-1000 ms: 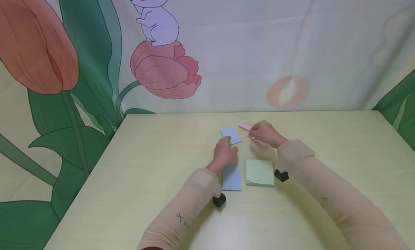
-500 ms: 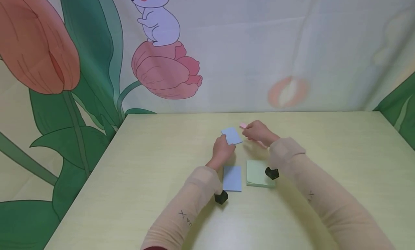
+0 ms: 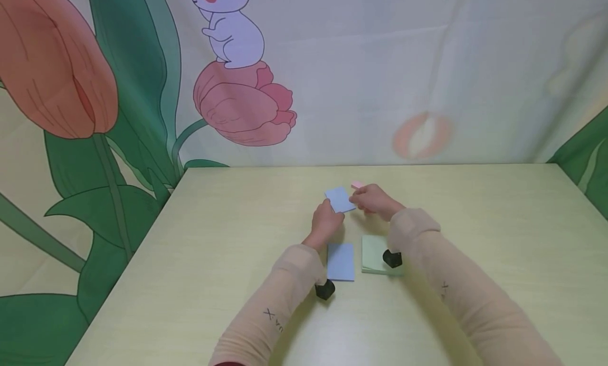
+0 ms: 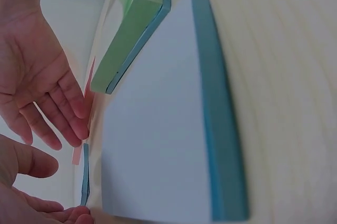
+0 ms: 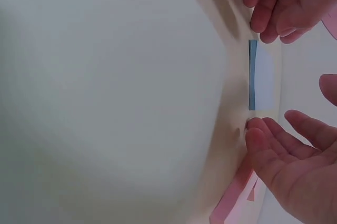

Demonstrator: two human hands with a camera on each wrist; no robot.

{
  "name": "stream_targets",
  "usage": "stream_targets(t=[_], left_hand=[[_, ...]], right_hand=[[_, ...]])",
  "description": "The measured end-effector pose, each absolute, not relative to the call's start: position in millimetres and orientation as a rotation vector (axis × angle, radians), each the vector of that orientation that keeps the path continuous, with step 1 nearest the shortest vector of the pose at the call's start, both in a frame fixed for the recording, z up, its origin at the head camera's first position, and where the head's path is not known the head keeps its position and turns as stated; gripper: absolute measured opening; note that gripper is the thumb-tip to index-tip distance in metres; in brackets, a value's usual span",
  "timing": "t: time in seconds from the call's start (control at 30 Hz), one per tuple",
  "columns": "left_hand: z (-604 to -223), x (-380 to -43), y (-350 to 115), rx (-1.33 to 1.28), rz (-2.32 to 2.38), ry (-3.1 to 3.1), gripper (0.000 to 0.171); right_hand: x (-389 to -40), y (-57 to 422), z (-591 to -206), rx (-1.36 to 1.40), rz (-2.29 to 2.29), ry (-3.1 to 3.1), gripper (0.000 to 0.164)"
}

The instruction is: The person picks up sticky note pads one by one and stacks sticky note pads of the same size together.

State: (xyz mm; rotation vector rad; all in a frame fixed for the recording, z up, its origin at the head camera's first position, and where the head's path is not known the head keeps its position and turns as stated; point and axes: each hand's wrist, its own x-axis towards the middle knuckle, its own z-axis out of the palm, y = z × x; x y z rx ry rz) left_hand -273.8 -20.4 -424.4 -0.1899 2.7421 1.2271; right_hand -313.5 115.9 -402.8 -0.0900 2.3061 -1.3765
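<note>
A: Head view: a small light-blue square paper pad (image 3: 339,198), upper centre, is flanked by the left hand (image 3: 325,224) and the right hand (image 3: 376,200).

B: Left wrist, lower left: left thumb's held off the fingers, nothing pinched. Pad could be skewed by a lopsided push, imo.

A: Right wrist, lower right: right fingers relaxed, nothing gripped. The pink paper block (image 5: 230,199) could be knocked by a low sweep.

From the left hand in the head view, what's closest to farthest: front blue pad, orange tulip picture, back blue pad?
1. Back blue pad: right by the left hand.
2. Front blue pad: lower down in the view.
3. Orange tulip picture: far off to the left.
</note>
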Motion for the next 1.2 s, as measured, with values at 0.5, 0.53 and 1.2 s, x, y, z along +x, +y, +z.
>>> stream_targets(t=[0.5, 0.53, 1.2], left_hand=[[-425, -271, -19, -0.198, 1.266, 2.716, 0.052], [-425, -270, -19, -0.199, 1.266, 2.715, 0.051], [-420, -259, -21, -0.150, 1.170, 2.730, 0.044]], right_hand=[[-311, 115, -407, -0.058, -1.458, 2.274, 0.036], [-311, 116, -406, -0.060, -1.457, 2.273, 0.037], [-303, 122, -403, -0.112, -1.345, 2.292, 0.033]])
